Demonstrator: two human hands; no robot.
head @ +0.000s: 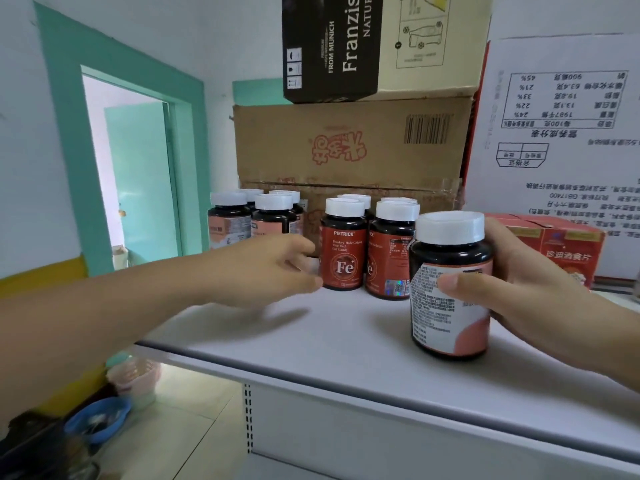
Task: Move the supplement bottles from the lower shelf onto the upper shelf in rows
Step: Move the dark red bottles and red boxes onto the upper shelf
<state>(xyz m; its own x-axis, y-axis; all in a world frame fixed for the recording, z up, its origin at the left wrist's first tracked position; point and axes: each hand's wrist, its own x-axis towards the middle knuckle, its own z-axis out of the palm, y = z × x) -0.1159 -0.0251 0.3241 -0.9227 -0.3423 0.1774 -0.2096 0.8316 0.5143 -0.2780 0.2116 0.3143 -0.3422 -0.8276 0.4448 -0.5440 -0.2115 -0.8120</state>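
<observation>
Bottle (450,289) in right hand (530,292), gap in the row up and to the left

Bottle stands upright in the right hand's grip, cap on top and long axis vertical, perhaps leaning a touch. The thumb (460,282) crosses the pale label in front and the fingers wrap round the back. Its base is low over the front of the shelf (311,344). Whether it rests on the surface or hangs just above it, I cannot tell.

The row it should join lies ahead and to the left. The Fe bottle (343,247) and its neighbour (389,258) stand side by side, with more white caps behind them. The held bottle is just in front of the neighbour and to its right, overlapping it from where I stand. A short push away from the body and slightly left would likely seat it beside that pair, so the right hand is the nearer one for this.

The left hand (266,268) lies stretched out on the far side of the Fe bottle. Its fingers are loosely half-curled and hold nothing I can make out, and the thumb tip is at the bottle's left edge. It is blurred, so contact is uncertain.

Further left a cluster of pale-label bottles (273,216) stands apart. Boxes (346,143) are stacked behind everything, and a red carton (561,244) sits to the right.
</observation>
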